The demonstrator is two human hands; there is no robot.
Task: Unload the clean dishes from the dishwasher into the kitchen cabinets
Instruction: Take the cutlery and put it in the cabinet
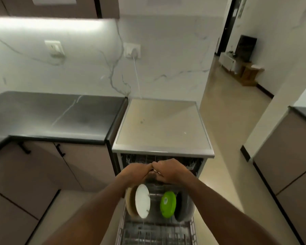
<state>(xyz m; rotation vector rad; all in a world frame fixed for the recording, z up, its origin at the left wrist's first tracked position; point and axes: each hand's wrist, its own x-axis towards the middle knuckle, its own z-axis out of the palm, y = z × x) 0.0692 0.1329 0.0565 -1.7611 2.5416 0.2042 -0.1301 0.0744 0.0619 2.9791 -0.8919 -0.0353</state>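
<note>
White plate (pixel 142 203), green lid (pixel 168 207) and a dark dish (pixel 183 207) stand on edge in the pulled-out lower rack (pixel 157 230) of the dishwasher (pixel 162 126). Your left hand (pixel 136 172) and right hand (pixel 168 171) meet with curled fingers just above that rack; whether they grasp something small or the upper rack's edge, you cannot tell from here. Judging by that, lift straight and steady, keeping clear of the plates below. Beside the dishwasher runs a dark counter (pixel 51 115) over beige cabinets (pixel 42 174), backed by a white veined wall (pixel 95 68); a doorway opens to the right.
</note>
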